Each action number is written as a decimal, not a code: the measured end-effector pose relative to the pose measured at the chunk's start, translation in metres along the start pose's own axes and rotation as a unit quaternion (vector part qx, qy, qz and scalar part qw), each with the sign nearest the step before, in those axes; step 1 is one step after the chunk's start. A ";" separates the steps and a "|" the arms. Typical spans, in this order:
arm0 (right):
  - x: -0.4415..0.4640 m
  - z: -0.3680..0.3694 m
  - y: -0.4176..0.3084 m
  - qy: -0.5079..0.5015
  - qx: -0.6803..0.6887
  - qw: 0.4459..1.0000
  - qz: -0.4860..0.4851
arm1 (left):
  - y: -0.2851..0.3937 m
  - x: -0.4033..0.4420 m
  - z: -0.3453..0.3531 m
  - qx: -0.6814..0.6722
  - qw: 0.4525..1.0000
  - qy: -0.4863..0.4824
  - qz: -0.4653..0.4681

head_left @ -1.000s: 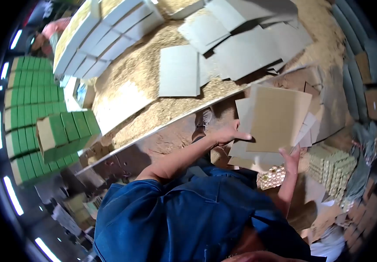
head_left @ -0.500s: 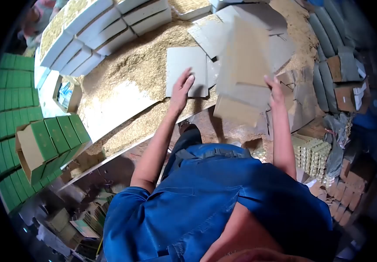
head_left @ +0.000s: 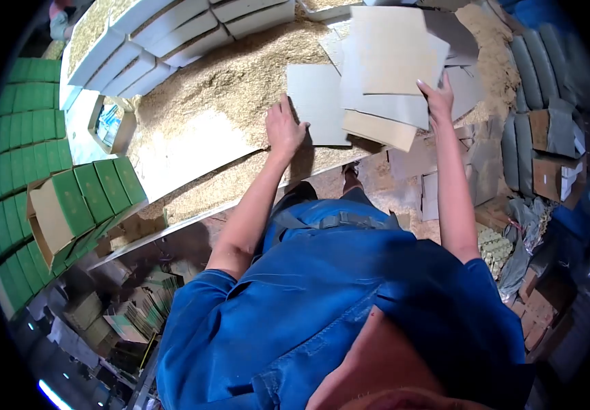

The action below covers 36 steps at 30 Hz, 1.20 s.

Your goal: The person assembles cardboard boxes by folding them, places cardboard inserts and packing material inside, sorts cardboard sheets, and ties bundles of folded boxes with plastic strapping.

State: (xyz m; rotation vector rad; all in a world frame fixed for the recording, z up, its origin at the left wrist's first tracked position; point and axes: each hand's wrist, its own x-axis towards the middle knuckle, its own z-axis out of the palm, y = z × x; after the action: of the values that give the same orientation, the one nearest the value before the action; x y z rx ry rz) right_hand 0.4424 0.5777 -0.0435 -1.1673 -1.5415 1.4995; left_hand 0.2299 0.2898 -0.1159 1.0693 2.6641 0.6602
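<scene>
My left hand (head_left: 285,128) lies at the left edge of a pale grey cardboard sheet (head_left: 319,102). Its fingers are stretched out, and the thumb touches or nearly touches the sheet. On the right, my right hand (head_left: 438,102) grips the edge of several overlapping cardboard sheets (head_left: 394,58), with the thumb on top; the fingers underneath are partly hidden. The top sheet is tan, with greyish-white ones showing below it. A tan piece (head_left: 379,130) sticks out at the near side of the stack.
Golden flakes or shavings (head_left: 213,89) cover much of the table. White boxes (head_left: 172,34) filled with them are stacked at the back left. Green boxes (head_left: 97,191) stand left, grey bundles (head_left: 530,68) right. A person's arm (head_left: 61,20) shows at the upper left.
The sheets in my right hand, blurred before, have moved up and now lie still and flatter over the pile. My left hand has shifted from on the grey sheet to its left edge.
</scene>
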 end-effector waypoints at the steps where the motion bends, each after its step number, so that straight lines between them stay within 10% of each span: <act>1: 0.011 0.001 0.009 -0.012 -0.007 1.000 -0.003 | 0.002 0.004 0.007 -0.010 0.999 0.032 -0.004; 10: 0.084 0.009 0.040 -0.006 -0.310 0.929 -0.202 | 0.021 0.022 0.052 -0.052 0.983 -0.035 -0.170; 18: 0.202 -0.130 0.055 0.118 -0.396 0.903 -0.118 | -0.001 0.036 0.093 -0.272 0.935 0.118 -0.194; 21: 0.263 -0.174 0.074 0.140 -0.419 0.895 -0.052 | 0.036 0.042 0.065 -0.316 0.912 0.012 -0.262; 32: 0.401 -0.237 0.132 0.092 -0.173 0.963 0.183 | 0.075 0.060 0.060 -0.227 0.940 -0.005 -0.254; 36: 0.388 -0.228 0.143 0.134 -0.189 0.971 0.053 | 0.090 0.065 0.055 -0.237 0.940 0.000 -0.246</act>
State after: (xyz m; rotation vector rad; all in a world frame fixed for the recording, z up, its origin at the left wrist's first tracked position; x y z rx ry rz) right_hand 0.5303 1.0124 -0.2046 -1.6195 -1.6378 1.0800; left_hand 0.2565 0.4106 -0.1229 0.2596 2.4234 1.0953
